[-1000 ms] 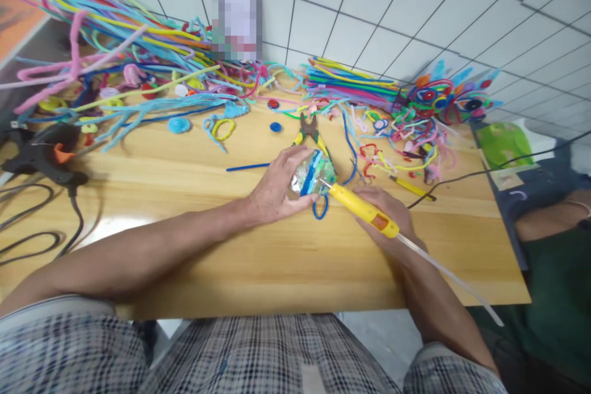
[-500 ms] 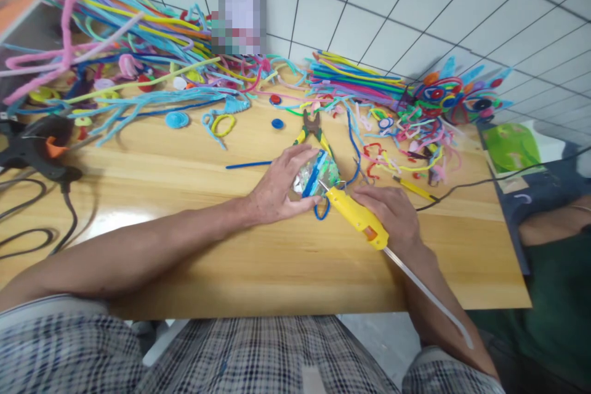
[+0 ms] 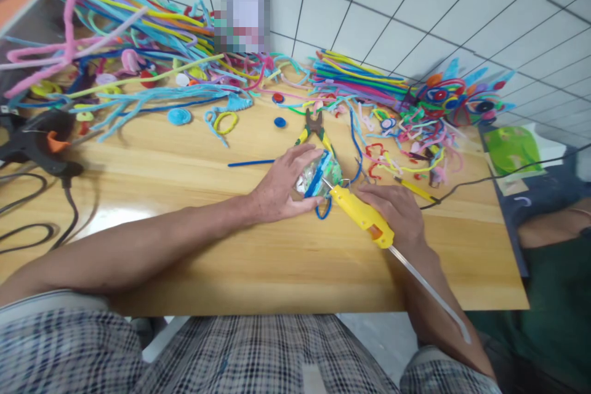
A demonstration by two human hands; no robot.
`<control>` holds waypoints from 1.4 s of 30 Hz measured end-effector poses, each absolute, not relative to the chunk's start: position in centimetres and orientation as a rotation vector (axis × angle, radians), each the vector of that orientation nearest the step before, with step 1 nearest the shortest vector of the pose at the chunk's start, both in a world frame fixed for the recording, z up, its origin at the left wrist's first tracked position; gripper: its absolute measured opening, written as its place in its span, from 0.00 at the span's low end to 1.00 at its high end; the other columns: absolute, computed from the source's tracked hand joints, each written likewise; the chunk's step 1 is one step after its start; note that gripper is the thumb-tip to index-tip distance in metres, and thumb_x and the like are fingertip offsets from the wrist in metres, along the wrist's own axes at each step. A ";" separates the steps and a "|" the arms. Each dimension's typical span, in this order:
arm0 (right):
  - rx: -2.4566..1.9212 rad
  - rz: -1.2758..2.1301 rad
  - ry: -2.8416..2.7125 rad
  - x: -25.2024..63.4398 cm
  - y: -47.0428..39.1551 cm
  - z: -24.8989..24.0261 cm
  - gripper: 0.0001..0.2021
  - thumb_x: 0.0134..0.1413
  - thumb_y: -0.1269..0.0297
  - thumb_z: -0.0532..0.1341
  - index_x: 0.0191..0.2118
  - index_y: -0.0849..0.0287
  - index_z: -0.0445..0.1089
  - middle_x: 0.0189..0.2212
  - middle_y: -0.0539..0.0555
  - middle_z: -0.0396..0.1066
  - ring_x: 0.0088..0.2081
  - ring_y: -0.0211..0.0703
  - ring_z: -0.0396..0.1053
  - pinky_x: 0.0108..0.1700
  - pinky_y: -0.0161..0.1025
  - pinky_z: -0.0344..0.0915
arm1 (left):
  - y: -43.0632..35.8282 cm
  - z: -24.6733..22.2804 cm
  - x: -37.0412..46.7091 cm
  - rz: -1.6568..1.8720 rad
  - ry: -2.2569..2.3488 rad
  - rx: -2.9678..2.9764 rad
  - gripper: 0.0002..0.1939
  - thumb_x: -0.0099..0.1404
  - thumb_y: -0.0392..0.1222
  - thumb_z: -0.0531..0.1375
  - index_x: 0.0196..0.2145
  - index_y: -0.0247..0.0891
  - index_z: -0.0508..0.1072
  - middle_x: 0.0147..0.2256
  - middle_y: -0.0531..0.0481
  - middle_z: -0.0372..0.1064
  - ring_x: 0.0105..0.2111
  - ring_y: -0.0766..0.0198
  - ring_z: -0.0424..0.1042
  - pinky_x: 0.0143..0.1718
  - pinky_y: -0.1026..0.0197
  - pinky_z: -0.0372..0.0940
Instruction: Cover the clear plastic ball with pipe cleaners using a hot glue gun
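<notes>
My left hand [image 3: 281, 188] is wrapped round the left side of a small rounded object [image 3: 317, 177], clear and green with blue strips across it. In my right hand [image 3: 394, 209] is a yellow glue gun [image 3: 362, 215], a long clear glue stick trailing from its back end. The gun's metal tip points at the blue strips, close to them; whether it touches cannot be made out. A blue pipe cleaner loop [image 3: 323, 209] shows just below the object. Pliers with green and yellow handles [image 3: 314, 123] lie right behind it.
Many coloured pipe cleaners [image 3: 152, 18] cover the back left, with another bundle [image 3: 360, 80] at the back centre. A black glue gun [image 3: 41, 141] and its cable are at the left. A yellow cutter [image 3: 418, 189] lies right. Another person's arm [image 3: 554, 225] shows at the right edge.
The view has shifted slightly. Both hands keep their grips, and the glue gun's tip stays beside the blue strips, with the rounded object slightly turned.
</notes>
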State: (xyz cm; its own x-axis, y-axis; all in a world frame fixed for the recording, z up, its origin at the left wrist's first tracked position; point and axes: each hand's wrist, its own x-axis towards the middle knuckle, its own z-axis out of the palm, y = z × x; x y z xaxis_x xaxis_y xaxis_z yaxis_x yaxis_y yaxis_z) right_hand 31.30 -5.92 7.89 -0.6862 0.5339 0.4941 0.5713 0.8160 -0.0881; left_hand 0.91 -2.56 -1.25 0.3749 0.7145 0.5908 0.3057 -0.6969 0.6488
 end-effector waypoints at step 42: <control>-1.234 0.523 -2.218 30.5 -8.1 8.2 0.06 0.72 0.63 0.69 0.51 0.48 0.79 0.47 0.54 0.87 0.46 0.53 0.87 0.49 0.49 0.84 | -2.7 -1.2 1.0 1.232 0.900 2.214 0.50 0.72 0.59 0.73 0.80 0.50 0.54 0.75 0.30 0.62 0.76 0.36 0.66 0.73 0.29 0.69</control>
